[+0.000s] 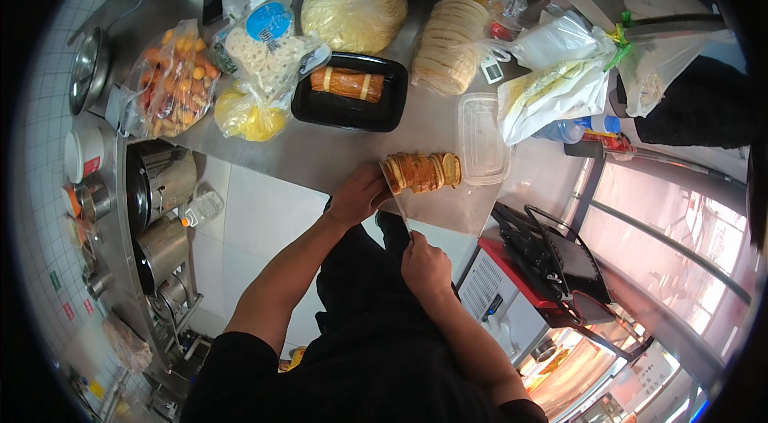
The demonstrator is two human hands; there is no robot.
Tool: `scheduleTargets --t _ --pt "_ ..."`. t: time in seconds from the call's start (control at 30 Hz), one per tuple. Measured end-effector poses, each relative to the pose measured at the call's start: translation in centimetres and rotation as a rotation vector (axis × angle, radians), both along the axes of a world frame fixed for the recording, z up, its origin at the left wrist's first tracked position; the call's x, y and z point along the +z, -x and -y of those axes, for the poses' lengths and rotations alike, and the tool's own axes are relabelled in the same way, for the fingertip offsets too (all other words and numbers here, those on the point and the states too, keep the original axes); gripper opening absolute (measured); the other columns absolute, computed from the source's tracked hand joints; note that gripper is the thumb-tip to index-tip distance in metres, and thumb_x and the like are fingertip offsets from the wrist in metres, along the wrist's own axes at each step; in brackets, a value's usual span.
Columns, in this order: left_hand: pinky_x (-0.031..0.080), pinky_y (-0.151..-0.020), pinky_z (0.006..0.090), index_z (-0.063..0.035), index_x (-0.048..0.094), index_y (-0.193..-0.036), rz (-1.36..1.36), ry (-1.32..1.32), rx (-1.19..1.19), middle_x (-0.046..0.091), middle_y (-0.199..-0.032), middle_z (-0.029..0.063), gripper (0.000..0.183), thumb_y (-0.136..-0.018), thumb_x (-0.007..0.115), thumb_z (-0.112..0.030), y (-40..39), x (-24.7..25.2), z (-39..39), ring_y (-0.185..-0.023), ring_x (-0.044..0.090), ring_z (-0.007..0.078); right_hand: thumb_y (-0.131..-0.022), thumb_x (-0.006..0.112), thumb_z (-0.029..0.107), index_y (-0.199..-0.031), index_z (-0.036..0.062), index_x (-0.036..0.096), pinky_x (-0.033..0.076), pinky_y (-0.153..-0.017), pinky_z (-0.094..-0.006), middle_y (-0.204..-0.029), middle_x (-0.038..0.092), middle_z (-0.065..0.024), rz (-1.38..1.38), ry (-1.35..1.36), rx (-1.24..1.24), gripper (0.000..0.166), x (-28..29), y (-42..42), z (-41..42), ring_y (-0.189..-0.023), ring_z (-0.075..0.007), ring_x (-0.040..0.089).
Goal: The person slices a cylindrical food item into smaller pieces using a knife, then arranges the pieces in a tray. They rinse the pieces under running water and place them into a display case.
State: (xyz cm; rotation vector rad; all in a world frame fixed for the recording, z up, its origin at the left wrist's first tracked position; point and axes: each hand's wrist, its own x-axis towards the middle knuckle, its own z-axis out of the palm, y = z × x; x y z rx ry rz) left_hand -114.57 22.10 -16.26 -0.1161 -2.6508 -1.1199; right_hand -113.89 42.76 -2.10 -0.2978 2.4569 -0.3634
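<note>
Near the front edge of the steel counter (270, 153) lies a row of brown, sliced food (423, 172), seemingly a rolled tofu or meat product. My right hand (426, 264) grips the handle of a knife (402, 211), whose blade stands at the left end of the slices. My left hand (359, 193) rests against that same end, beside the blade; its fingertips are partly hidden, and whether it holds a remaining piece cannot be told. Behind the slices, a black plastic tray (349, 118) holds a brown roll (347, 84) bound with two pale bands. A clear plastic container (480, 138) lies to their right.
Along the counter stand a bag of orange and brown pieces (174, 81), a bag of yellow food (249, 114), a large bag of noodles (354, 6) and a bag of pale round slices (451, 45). White plastic bags (552, 87) lie at right, above a water bottle (561, 131).
</note>
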Motion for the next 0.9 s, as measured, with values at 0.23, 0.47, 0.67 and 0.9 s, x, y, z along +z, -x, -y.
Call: scheduleTargets --t 0.23,0.47,0.67,0.9 --pt "0.059 -0.095 0.0446 -0.0121 0.072 -0.118 0.002 0.020 -0.035 0.068 -0.121 0.0093 0.037 -0.084 0.084 -0.020 0.5 0.4 0.0 -0.113 0.065 0.0350 -0.103 0.056 0.022 -0.121 0.0056 0.065 0.061 -0.076 -0.0596 -0.085 0.076 -0.0253 0.068 -0.023 -0.020 0.026 -0.9 0.9 0.5 -0.079 -0.0488 0.074" --pt "0.059 -0.096 0.0449 -0.0112 0.072 -0.119 -0.007 0.035 -0.040 0.067 -0.122 0.0090 0.038 -0.084 0.084 -0.018 0.6 0.5 0.0 -0.115 0.064 0.0356 -0.099 0.057 0.015 -0.113 0.0030 0.058 0.061 -0.068 -0.0587 -0.078 0.074 -0.0247 0.018 0.003 0.020 0.018 -1.5 0.9 0.7 -0.073 -0.0473 0.074" --pt "0.059 -0.096 0.0438 -0.0103 0.072 -0.121 -0.007 0.038 -0.017 0.068 -0.121 0.0090 0.039 -0.084 0.083 -0.018 0.8 0.8 -0.2 -0.114 0.065 0.0348 -0.100 0.055 0.016 -0.112 0.0026 0.057 0.061 -0.072 -0.0596 -0.082 0.075 -0.0264 0.066 -0.032 0.016 0.018 -1.7 1.3 1.2 -0.077 -0.0482 0.075" --pt "0.060 -0.096 0.0435 -0.0091 0.072 -0.119 0.000 0.025 -0.015 0.069 -0.121 0.0093 0.037 -0.085 0.083 -0.018 1.0 0.9 -0.1 -0.115 0.066 0.0343 -0.101 0.055 0.018 -0.116 0.0026 0.059 0.060 -0.075 -0.0612 -0.084 0.075 -0.0279 0.096 -0.005 -0.009 0.022 -2.3 2.0 2.0 -0.082 -0.0505 0.074"
